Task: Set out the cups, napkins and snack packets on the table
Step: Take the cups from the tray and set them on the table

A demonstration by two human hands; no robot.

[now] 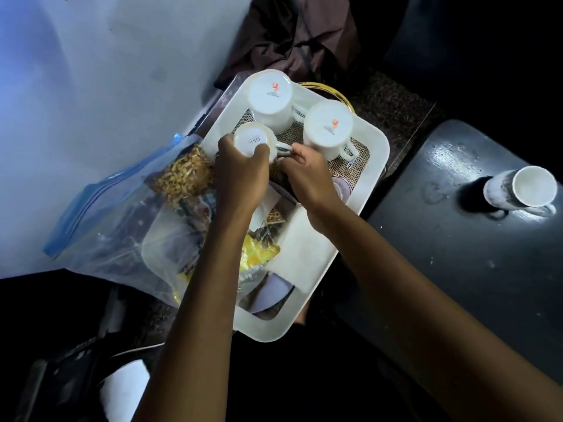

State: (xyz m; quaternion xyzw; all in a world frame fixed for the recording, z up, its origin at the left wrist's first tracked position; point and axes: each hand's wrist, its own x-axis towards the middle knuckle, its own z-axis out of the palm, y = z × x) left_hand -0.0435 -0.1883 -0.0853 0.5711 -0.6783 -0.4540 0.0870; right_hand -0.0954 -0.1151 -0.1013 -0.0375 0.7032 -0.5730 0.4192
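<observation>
A white tray [376, 153] holds three upturned white cups. My left hand [240, 172] grips the body of the small cup [253, 140] at the tray's near left. My right hand [307, 175] pinches that cup's handle. Two larger upturned cups stand behind, one at the back [269, 97] and one to the right [329, 126]. White napkins [304, 248] lie in the tray's near part, beside a yellow snack packet [259, 254]. A clear zip bag [122, 226] with snack packets [185, 175] lies over the tray's left side. Another cup [524, 190] stands upright on the dark table [457, 254] at right.
A white wall or panel [91, 86] rises on the left. Dark brown cloth [298, 35] is bunched behind the tray. A gold-rimmed plate [332, 92] peeks out under the tray's far edge. The dark table is wet and shiny around the cup.
</observation>
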